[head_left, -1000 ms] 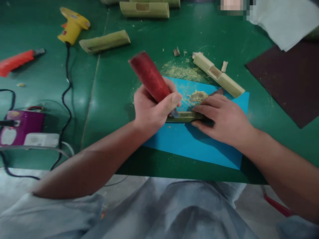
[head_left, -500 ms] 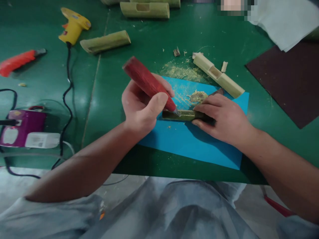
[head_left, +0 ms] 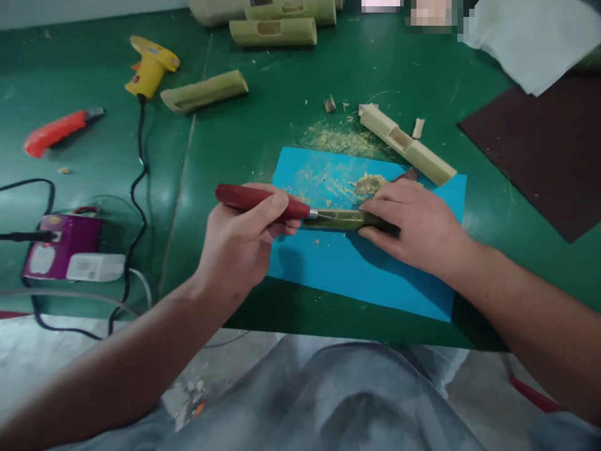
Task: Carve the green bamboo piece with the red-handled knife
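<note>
My left hand [head_left: 248, 235] is closed around the red handle of a carving tool [head_left: 263, 200]. The tool lies low, nearly level, and its thin metal tip meets the slot of a green bamboo piece [head_left: 331, 220]. Fingers and thumb of my right hand [head_left: 413, 219] grip the right end of that bamboo, partly hiding it. Beneath both hands lies a blue sheet [head_left: 357, 269] strewn with shavings. A small heap of shavings [head_left: 370, 183] sits just beyond my right fingers. Partly behind those fingers is a dark brown strip [head_left: 407, 174].
A pale notched bamboo piece [head_left: 408, 144] rests at the sheet's far edge. To the left are a cut bamboo tube [head_left: 206, 91], a yellow glue gun [head_left: 153, 62], a red-handled cutter [head_left: 61, 131] and a purple box [head_left: 63, 244] with cables. A brown sheet [head_left: 539, 156] lies right.
My left hand has moved left and turned, lowering the tool from steeply tilted to nearly level. My right hand still holds the bamboo. The camera view has shifted slightly.
</note>
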The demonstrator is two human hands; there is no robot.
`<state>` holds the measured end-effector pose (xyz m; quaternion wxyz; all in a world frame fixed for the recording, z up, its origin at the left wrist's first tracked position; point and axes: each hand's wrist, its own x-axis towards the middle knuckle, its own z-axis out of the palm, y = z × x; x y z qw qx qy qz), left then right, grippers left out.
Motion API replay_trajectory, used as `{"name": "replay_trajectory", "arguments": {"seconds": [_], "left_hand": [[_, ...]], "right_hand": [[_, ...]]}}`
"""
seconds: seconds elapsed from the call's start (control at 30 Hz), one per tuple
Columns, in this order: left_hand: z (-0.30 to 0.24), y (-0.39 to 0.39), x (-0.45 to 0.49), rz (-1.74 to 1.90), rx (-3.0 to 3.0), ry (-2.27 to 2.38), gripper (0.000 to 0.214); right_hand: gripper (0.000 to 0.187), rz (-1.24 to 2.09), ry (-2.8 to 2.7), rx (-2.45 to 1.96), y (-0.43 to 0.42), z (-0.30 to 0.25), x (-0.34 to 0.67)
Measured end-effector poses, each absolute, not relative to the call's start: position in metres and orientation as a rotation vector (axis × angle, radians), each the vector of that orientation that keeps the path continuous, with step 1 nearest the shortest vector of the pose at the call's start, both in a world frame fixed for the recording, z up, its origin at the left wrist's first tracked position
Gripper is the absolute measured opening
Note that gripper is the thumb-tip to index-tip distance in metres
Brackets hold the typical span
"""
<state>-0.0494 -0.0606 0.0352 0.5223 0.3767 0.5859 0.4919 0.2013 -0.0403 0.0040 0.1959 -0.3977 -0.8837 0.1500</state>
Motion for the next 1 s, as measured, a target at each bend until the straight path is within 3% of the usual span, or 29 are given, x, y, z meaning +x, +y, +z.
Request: {"name": "replay_trajectory", "arguments": {"seconds": [0.13,0.27,1.0], "left_hand": [[0.027,-0.057,-0.053,1.110,0.701,1.415,0.029],[0.024,-0.058,-0.052,1.063,0.572,1.421,0.024],[0.034,-0.080,-0.029,1.236,0.631,1.402,0.018]], "right_hand": [[0.019,0.415,-2.465,-1.127,-0.041,0.004,0.200],[0.019,0.430,-2.453,-1.141,-0.042,0.003,0.199],[0.016,0.461,-2.435,-1.088,-0.040,0.003,0.201]]}}
